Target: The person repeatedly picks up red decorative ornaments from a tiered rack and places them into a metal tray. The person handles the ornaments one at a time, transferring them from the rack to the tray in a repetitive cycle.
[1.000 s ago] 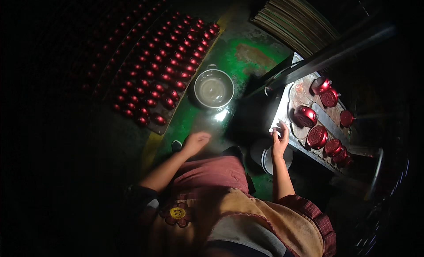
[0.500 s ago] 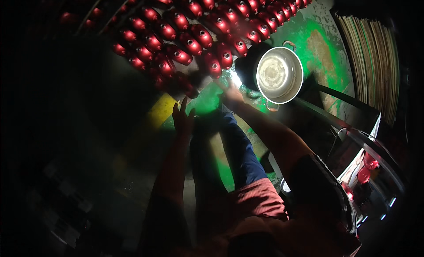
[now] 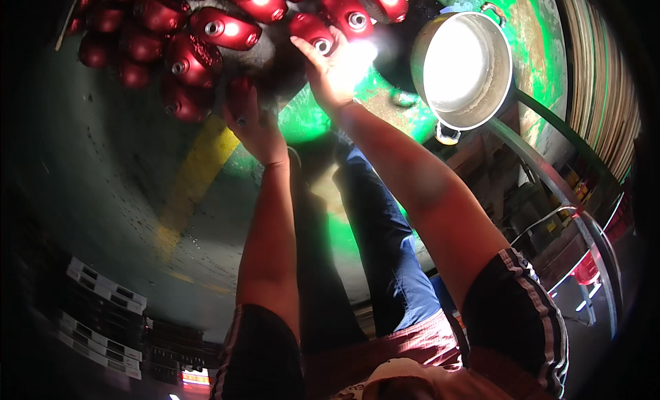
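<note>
Reaching down, a person (image 3: 433,180) worked at a cluster of glossy red vessels (image 3: 237,30).
In the head view, the left hand (image 3: 261,135) curled round a shaded vessel (image 3: 239,92) at the cluster's near edge, by the end of a yellow stripe (image 3: 199,156). The right hand (image 3: 333,78) spread its fingers about a brighter vessel (image 3: 313,28), close to its pale collar (image 3: 322,47); how firmly it gripped could not be told through the glare. A two-handled metal pot (image 3: 491,87) stood on the green floor (image 3: 302,118) to the right, apart from both hands. Careful handling, by the look of it, called for fingers wrapped around the smooth body rather than the collar, an even hold on each side, and room kept from close-packed neighbours, whose shiny coats would likely scuff.
</note>
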{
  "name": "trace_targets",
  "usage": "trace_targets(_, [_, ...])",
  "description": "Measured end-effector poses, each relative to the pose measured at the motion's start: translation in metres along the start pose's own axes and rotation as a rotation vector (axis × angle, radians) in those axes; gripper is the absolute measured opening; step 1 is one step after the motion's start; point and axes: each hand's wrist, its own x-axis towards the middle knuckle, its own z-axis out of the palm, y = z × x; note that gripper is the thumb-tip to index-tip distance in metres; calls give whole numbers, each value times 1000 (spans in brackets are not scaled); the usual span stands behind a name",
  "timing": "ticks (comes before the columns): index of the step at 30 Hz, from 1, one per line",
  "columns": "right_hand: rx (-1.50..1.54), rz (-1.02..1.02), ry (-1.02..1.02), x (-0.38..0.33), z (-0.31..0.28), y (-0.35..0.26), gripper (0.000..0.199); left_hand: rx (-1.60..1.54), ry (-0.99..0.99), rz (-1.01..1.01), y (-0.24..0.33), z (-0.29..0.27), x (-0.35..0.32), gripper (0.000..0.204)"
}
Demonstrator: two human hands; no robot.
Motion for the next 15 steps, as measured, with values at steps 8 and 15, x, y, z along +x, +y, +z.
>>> trace_targets(8, [365, 506, -392, -35, -209, -32, 45, -128, -457, -17, 47, -128, 4, 60])
trace_targets(15, [1143, 937, 33, -93, -396, -3, 50, -1127, -915, -703, 179, -157, 1, 76])
